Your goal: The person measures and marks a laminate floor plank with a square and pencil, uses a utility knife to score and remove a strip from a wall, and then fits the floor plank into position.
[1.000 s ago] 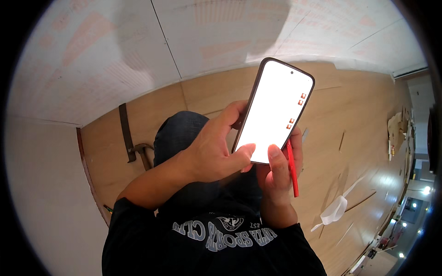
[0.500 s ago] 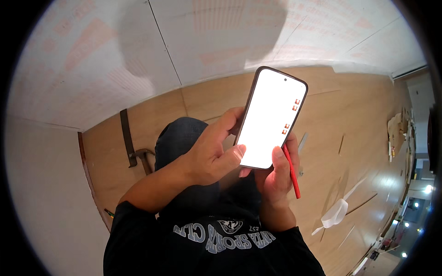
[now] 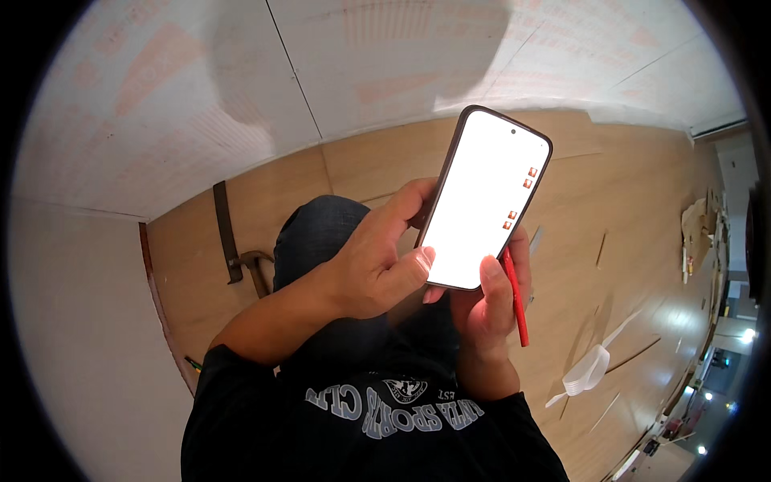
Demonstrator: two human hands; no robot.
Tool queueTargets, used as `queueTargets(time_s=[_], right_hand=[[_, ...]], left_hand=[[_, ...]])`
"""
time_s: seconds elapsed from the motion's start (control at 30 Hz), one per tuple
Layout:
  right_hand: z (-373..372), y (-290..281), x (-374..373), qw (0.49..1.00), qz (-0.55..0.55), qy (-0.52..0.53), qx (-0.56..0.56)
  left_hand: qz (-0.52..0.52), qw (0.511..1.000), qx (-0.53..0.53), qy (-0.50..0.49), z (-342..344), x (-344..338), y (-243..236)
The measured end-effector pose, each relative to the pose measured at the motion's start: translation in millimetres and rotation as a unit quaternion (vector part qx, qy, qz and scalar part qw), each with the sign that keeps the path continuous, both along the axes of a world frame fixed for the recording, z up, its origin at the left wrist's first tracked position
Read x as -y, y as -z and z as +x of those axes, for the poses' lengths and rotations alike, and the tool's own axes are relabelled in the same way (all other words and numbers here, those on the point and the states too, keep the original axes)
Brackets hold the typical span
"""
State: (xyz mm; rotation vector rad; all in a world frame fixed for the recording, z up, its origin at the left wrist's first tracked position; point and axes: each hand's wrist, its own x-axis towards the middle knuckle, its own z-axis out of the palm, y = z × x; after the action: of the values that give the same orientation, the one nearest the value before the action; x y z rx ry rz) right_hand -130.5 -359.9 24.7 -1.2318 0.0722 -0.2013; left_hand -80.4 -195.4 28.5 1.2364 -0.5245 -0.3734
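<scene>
A dark-edged smartphone [image 3: 487, 193] with a bright, nearly white screen is held up before me, tilted to the right at its top. My left hand [image 3: 385, 261] grips its left edge, thumb at the lower left corner of the screen. On the lower right side, my right hand [image 3: 491, 301] is closed around the phone, its thumb over the screen's lower edge. A red pencil-like stick [image 3: 516, 301] is tucked in that same hand, slanting down past the phone. Fingers behind the phone are partly hidden.
Left of my bent knee [image 3: 317, 229], a hammer [image 3: 255, 269] and a dark flat metal bar [image 3: 222, 225] lie on the wood-look floor [image 3: 634, 209]. A loop of white strap [image 3: 586, 372] and thin strips lie at right. White boards [image 3: 385, 72] line the wall ahead.
The phone and both hands have shifted slightly right and up in the picture. The grip looks the same, and the screen shows the same small pictures.
</scene>
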Motion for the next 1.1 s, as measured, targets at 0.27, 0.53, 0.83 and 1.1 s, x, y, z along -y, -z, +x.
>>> queueTargets(time_s=[0.27,0.53,0.83,1.1], right_hand=[[1.6,-11.6,-5.8,1.000,0.015,-0.009,-0.010],[0.3,-18.6,-11.1,1.000,0.013,0.000,-0.022],[0.0,-11.9,-5.0,0.999,0.031,-0.020,-0.018],[1.2,-11.7,-4.4,0.999,0.033,-0.014,-0.033]], left_hand=[[-0.008,1.000,-0.009,0.005,2.4,-0.3,-0.2],[0.083,0.996,0.026,-0.037,2.0,0.3,-7.5],[0.004,1.000,0.017,-0.016,2.4,-1.5,0.3],[0.005,0.997,0.075,-0.030,4.6,-0.4,3.1]])
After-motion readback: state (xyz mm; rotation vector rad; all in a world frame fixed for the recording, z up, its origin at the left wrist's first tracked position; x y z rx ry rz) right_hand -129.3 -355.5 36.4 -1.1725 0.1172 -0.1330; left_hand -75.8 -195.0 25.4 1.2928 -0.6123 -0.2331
